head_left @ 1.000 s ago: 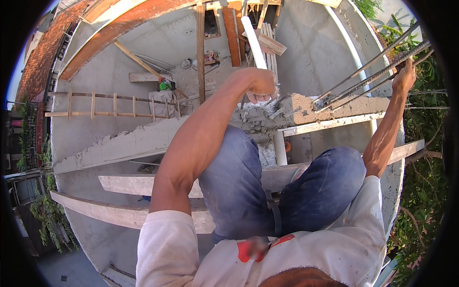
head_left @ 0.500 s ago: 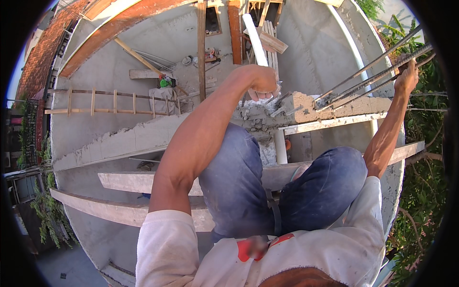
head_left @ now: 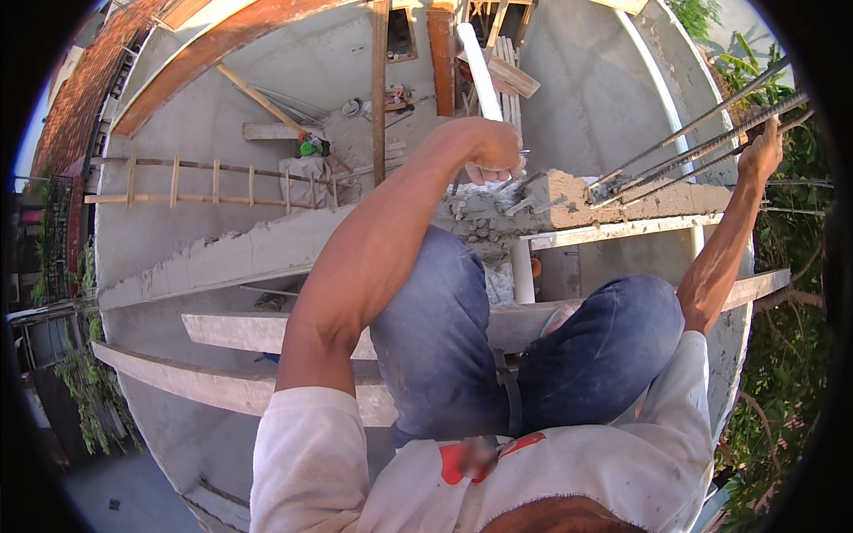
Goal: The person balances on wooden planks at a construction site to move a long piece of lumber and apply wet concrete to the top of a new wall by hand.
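My left hand [head_left: 495,153] is closed above the broken edge of a concrete beam [head_left: 573,197], its fingers curled downward. A small metallic tip shows beside its fingers; the rest of what it holds is hidden. Behind its knuckles rises a white pipe [head_left: 480,73]; whether they touch I cannot tell. Out at the far right, my right hand [head_left: 761,155] grips a steel reinforcing bar [head_left: 702,145], one of several ribbed bars slanting up from the beam. Grey rubble [head_left: 484,220] lies on the beam below my left hand.
My knees are bent above wooden planks [head_left: 235,333] spanning an open drop. Another white pipe [head_left: 522,271] stands between the beam and my legs. A wooden ladder [head_left: 215,184] lies at the left. Timber posts [head_left: 379,89] rise ahead; foliage [head_left: 782,355] borders the right.
My right hand has shifted slightly right and down by the bars, its fingers placed differently. My left hand stays closed in nearly the same place. The whole view has moved a little.
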Available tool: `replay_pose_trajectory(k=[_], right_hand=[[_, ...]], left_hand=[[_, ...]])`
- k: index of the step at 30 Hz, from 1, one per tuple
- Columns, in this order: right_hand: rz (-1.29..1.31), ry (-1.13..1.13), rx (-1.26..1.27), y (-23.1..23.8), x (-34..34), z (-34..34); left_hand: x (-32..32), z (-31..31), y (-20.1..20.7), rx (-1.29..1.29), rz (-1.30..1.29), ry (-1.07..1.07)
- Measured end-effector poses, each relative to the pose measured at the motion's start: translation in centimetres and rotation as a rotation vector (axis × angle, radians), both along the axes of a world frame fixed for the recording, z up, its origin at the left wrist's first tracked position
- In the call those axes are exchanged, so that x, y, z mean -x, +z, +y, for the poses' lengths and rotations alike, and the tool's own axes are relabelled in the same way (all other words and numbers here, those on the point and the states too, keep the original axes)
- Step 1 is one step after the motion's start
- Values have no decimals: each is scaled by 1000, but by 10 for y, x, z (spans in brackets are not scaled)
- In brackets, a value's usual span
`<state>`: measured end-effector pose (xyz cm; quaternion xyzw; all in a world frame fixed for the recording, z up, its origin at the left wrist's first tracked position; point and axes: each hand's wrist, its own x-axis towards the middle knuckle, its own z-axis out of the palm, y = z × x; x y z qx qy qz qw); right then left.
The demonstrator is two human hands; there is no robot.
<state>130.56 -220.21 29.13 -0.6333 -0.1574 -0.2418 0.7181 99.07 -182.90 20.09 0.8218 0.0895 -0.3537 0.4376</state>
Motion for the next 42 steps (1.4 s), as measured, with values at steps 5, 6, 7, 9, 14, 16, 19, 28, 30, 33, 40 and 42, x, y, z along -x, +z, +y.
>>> replay_pose_trajectory(k=[5, 6, 7, 9, 14, 16, 19, 28, 30, 33, 40, 42], right_hand=[[0, 37, -16, 3, 7, 5], [-4, 27, -9, 3, 7, 6], [-7, 17, -2, 2, 8, 6], [-9, 8, 8, 3, 10, 8], [-4, 4, 9, 4, 17, 12], [-2, -6, 12, 4, 16, 11], [-13, 30, 5, 3, 9, 5], [-3, 46, 4, 0, 7, 4], [-2, 45, -7, 2, 11, 7], [-2, 34, -24, 4, 20, 13], [0, 60, -30, 3, 16, 10], [-3, 68, -39, 3, 16, 11]], left_hand=[[0, 2, -3, -9, 5, -1], [0, 2, -4, -10, 7, 0], [0, 2, -4, -10, 9, 2], [0, 2, -5, -12, 6, 7], [-1, 2, -5, 12, 17, 21], [0, 1, -2, 5, 2, 21], [-1, 0, -1, 27, 14, 20], [-3, 2, -9, 83, 35, 38], [-2, 2, -9, 72, 26, 33], [-4, 4, -9, 25, 47, -3], [0, 1, -3, 21, -10, -2], [1, 1, -1, 24, -4, 8]])
